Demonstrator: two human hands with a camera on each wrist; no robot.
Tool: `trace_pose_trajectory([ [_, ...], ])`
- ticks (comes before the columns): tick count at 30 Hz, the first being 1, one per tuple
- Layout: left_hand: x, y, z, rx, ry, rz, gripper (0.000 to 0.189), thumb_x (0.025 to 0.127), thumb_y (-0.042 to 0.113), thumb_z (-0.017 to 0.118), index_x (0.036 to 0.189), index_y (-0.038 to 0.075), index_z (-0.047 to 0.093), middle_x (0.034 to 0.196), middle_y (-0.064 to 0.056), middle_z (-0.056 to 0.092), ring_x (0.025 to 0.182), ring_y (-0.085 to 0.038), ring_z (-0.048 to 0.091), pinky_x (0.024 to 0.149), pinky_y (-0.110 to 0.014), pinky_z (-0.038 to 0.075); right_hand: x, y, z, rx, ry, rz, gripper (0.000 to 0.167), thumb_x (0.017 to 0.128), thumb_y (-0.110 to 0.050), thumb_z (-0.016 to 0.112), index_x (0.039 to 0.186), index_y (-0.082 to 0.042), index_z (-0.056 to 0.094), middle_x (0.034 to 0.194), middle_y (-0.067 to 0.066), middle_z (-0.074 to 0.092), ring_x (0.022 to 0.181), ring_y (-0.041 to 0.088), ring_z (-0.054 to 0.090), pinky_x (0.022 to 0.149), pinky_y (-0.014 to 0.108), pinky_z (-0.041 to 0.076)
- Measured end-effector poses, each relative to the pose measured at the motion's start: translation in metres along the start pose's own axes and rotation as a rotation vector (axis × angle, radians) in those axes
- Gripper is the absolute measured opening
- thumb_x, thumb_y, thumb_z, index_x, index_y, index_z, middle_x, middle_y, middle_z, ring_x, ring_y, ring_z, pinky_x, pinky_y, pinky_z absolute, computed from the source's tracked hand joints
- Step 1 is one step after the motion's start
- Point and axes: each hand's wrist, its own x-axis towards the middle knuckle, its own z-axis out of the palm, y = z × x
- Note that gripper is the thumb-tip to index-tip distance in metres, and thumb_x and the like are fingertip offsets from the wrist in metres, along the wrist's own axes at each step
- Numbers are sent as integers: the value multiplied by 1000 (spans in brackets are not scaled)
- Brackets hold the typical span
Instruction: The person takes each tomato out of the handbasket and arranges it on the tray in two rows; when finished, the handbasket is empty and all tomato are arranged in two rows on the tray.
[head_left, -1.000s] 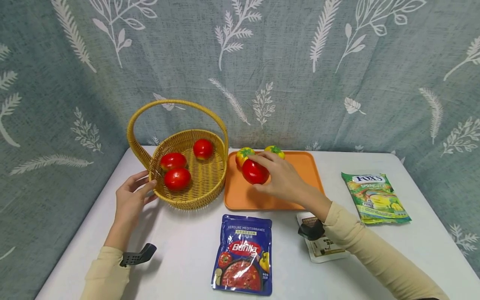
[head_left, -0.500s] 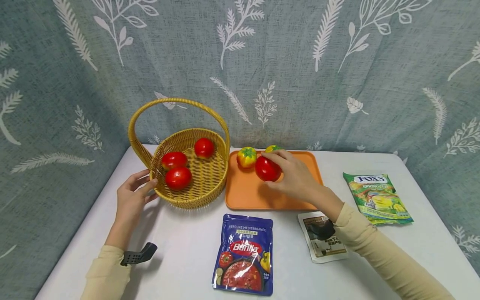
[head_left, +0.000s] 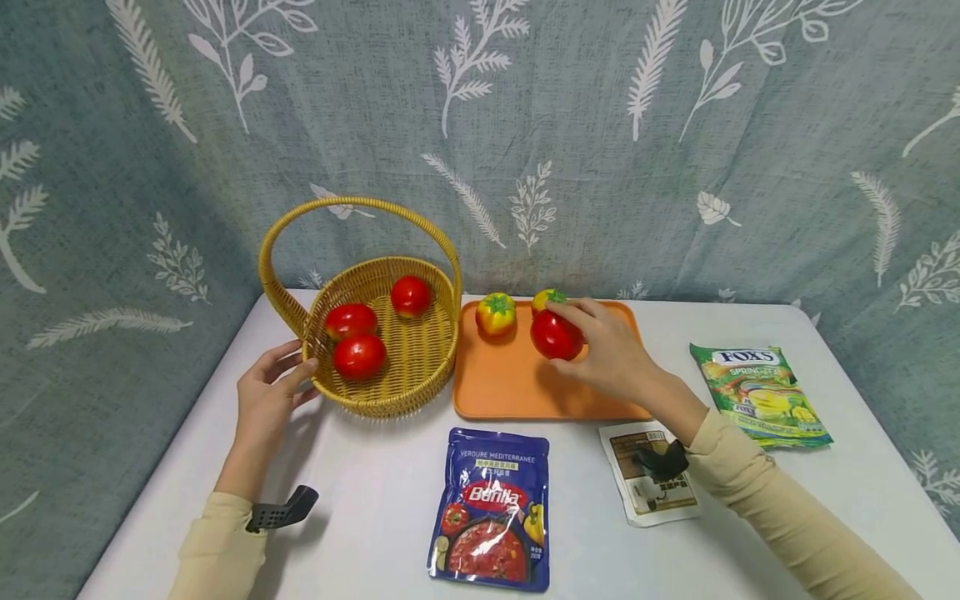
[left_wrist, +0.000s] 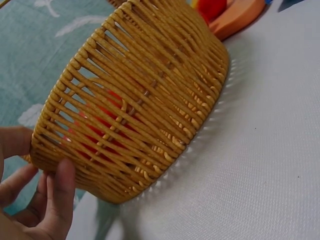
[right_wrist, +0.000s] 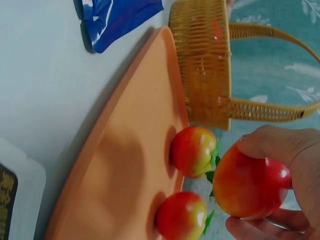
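My left hand (head_left: 264, 392) pinches the left rim of a yellow wicker basket (head_left: 423, 354) with a tall arched handle. Several red tomatoes (head_left: 360, 357) lie in it: two touch at the left, one lies farther back. My right hand (head_left: 617, 350) grips another tomato (right_wrist: 250, 182), held above an orange tray (head_left: 498, 387) to the basket's right. Thumb and fingers wrap its sides, and its green stem end faces the tray. Two red-yellow tomatoes sit along the tray's back edge, the left one (head_left: 496, 314) in full view, the right one (head_left: 548, 298) partly hidden behind the held tomato.
A blue Barilla sauce pouch (head_left: 491, 512) lies in front of the tray. Right of it is a small white-and-brown packet (head_left: 648, 492), partly covered by the wrist camera. A green Fox's candy bag (head_left: 761, 396) lies at the right. A patterned curtain (head_left: 585, 150) hangs behind the table.
My right hand has moved right over the tray with the tomato, away from the left red-yellow tomato. The left hand stays on the basket rim.
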Motion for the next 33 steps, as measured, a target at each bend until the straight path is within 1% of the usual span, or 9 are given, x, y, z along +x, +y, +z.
trace_pose_trajectory([
  [5,0,1,0,-11,4,-1,46,94,14,72,136,7,54,117,-4,53,88,-10,68,69,-27,60,-4,6,-3,-22,19,29,75,73,-18,89,140,-6,56,126,16,58,111,35,59,87,51,58],
  [11,0,0,0,-12,11,7,44,93,14,72,134,7,55,116,-4,53,86,-10,69,68,-27,60,-7,13,-3,-55,9,42,77,73,-19,90,141,-8,56,127,17,58,113,36,58,88,54,57],
  [20,1,-1,0,13,11,-15,48,94,16,72,137,7,53,118,-4,53,93,-12,66,69,-27,60,-11,23,-7,-64,22,57,75,73,-18,89,139,-7,57,123,16,59,108,35,60,85,54,57],
  [26,4,0,1,37,-2,-10,50,94,19,72,138,7,53,118,-4,53,92,-10,66,70,-28,60,-15,31,-10,-78,24,103,76,72,-16,90,140,-8,56,124,17,58,108,36,59,85,56,57],
  [33,3,-1,-1,26,11,-21,50,94,18,72,139,7,53,119,-4,53,95,-13,66,69,-26,60,-13,40,-13,-94,25,109,75,74,-17,88,140,-5,55,123,19,58,107,39,60,86,57,56],
])
